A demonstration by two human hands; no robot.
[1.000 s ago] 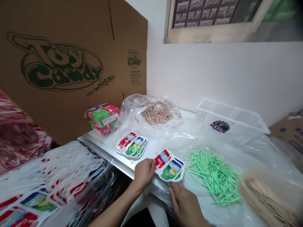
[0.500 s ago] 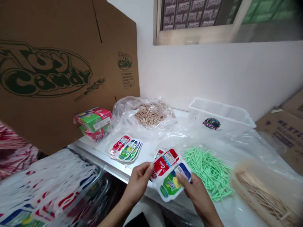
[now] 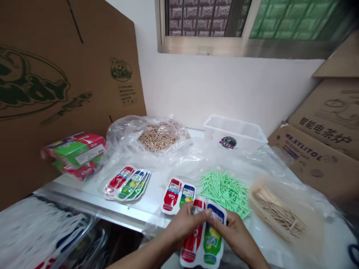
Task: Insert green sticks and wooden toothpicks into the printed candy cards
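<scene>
Between both hands I hold a bottle-shaped candy packet [image 3: 214, 241], red cola on its left half and green-and-blue on its right. My left hand [image 3: 182, 226] pinches its upper left part, and my right hand [image 3: 237, 233] grips the upper right, with both thumbs meeting across the front. Just beyond the hands, another cola-and-green packet [image 3: 171, 196] lies flat on the table. Further left is a small overlapping stack of the same packets [image 3: 130, 183]. A pile of light green sticks [image 3: 224, 190] spreads beyond my right hand.
Brown sticks [image 3: 157, 138] lie in a clear plastic bag at the back. A clear tub [image 3: 238, 130] stands near the wall. At right is a translucent container [image 3: 258, 209] with tan sticks. Shrink-wrapped boxes [image 3: 81, 149] sit left, above a bin of packets [image 3: 36, 228]. Cartons [image 3: 314, 153] stand right.
The view has swung to the right. The held packet has come lower and turned upright, with my hands closer together. The packet that was partly behind it now shows lying on the table.
</scene>
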